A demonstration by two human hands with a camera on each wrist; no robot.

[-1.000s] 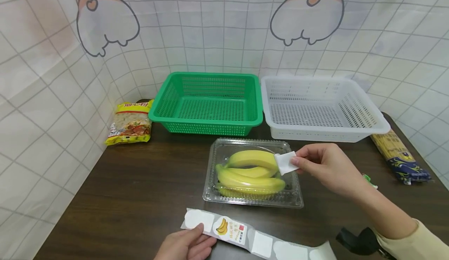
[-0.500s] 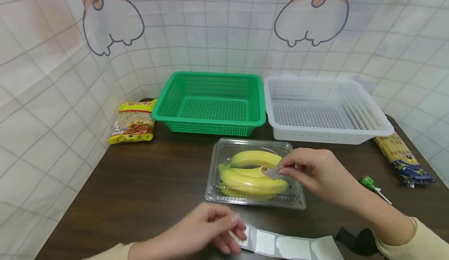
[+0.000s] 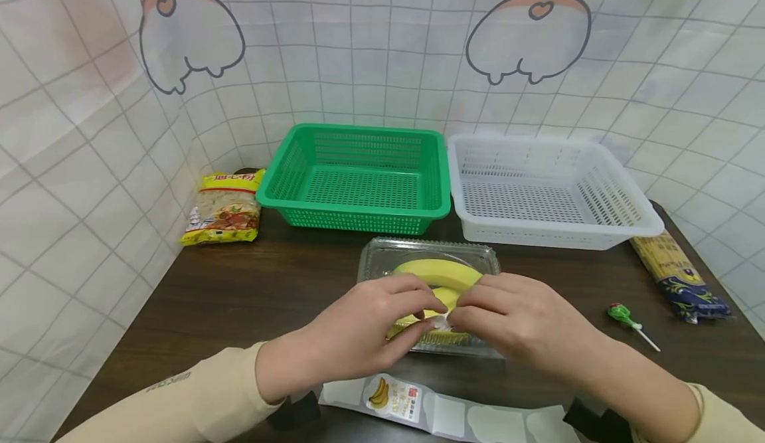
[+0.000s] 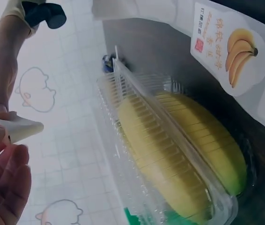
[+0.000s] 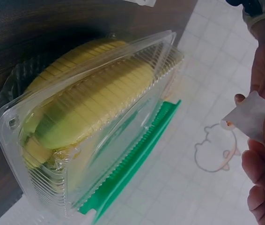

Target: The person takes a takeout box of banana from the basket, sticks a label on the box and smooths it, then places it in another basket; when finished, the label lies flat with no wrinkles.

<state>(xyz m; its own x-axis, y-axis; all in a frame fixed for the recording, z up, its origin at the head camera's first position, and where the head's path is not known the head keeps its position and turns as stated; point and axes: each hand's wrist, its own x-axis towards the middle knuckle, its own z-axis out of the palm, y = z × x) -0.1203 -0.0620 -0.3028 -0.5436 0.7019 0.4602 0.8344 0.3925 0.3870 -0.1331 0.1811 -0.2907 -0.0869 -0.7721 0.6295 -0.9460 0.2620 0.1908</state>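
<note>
A small white sticker [image 3: 441,322] is held up between both hands above a clear clamshell box [image 3: 382,255] with several bananas [image 3: 439,272] inside. My left hand [image 3: 364,323] pinches one edge between thumb and fingers. The opposite edge is pinched by my right hand [image 3: 526,317]. In the right wrist view the sticker [image 5: 252,117] shows its pale side, with a bit of orange print at one corner. The box's lid is down, and the hands cover much of its front in the head view. Nearer me lies a sticker strip [image 3: 448,416] bearing a banana label [image 3: 391,398].
A green basket [image 3: 358,220] and a white basket [image 3: 538,230] stand side by side behind the box. A yellow food packet [image 3: 224,208] lies left, a pasta packet [image 3: 681,277] far right. Near the latter is a green lollipop [image 3: 623,315]. Tile-patterned cloth [image 3: 370,51] surrounds the table.
My left hand has let go of the sticker strip and come up to the sticker in my right hand. The right hand has shifted slightly lower and left, over the box.
</note>
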